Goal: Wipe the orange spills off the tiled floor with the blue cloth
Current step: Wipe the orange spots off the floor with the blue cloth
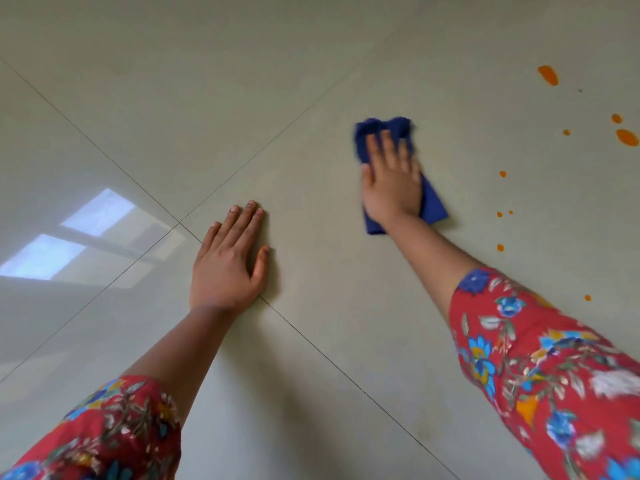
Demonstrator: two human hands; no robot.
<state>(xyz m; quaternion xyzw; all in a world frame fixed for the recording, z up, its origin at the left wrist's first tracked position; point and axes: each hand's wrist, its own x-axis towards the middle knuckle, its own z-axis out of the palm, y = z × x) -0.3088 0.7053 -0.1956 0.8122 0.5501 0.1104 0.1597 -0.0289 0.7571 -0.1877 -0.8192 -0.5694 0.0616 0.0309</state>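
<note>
Left sleeve (104, 434), right sleeve (554, 375) nearest, red floral; forearms reach out over tiled floor (311, 81).

Left grip (228, 261) flat on floor by grout lines (104, 154), fingers straight, holding nothing; likely bracing.

Right grip (391, 181) spread flat on blue cloth (433, 206), fingers straight, pressing, not curled round it.

Cloth on bare tile, well apart from orange spills (627, 137) scattered to its right.

Judgement: carry cloth right, press with whole palm, sweep drops inward, refold to clean face before big blobs to avoid smearing.

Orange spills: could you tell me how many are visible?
9 spills right of the cloth: four upper right, four mid-right, one by the sleeve; others possibly off-frame.
</note>
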